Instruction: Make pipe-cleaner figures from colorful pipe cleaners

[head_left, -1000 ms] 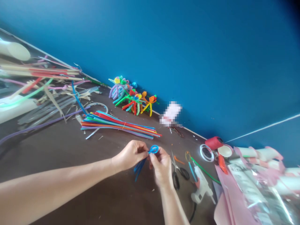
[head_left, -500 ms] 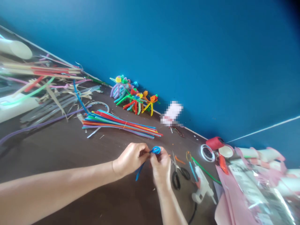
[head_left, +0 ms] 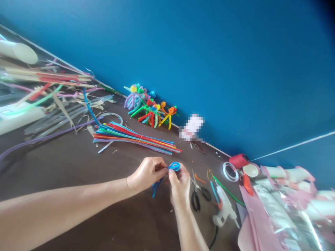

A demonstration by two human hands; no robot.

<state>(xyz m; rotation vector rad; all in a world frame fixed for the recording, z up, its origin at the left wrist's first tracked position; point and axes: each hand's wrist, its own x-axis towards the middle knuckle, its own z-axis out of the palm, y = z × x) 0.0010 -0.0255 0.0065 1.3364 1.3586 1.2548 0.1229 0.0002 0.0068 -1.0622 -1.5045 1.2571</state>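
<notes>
Between my two hands is a blue pipe cleaner piece (head_left: 175, 166) with a looped, coiled top. My left hand (head_left: 150, 174) is closed, its thumb and fingertips pinching the piece at the left of the loop. My right hand (head_left: 180, 183) pinches the loop from the right. Blue ends (head_left: 155, 189) hang down below my left fingers. Behind my hands lies a tied bundle of coloured pipe cleaners (head_left: 136, 137). Black-handled scissors (head_left: 198, 193) lie just right of my right hand.
Small colourful pipe cleaner figures (head_left: 151, 106) stand along the blue wall. A white glue gun (head_left: 225, 209), white ring (head_left: 230, 171), red spool (head_left: 238, 160) and pink sheets (head_left: 255, 219) are at right. Loose strips and sticks (head_left: 52, 78) clutter the left.
Both hands keep their pinch on the blue piece. My left hand has shifted very slightly up, and the hanging blue ends have moved a little. The view has shifted slightly.
</notes>
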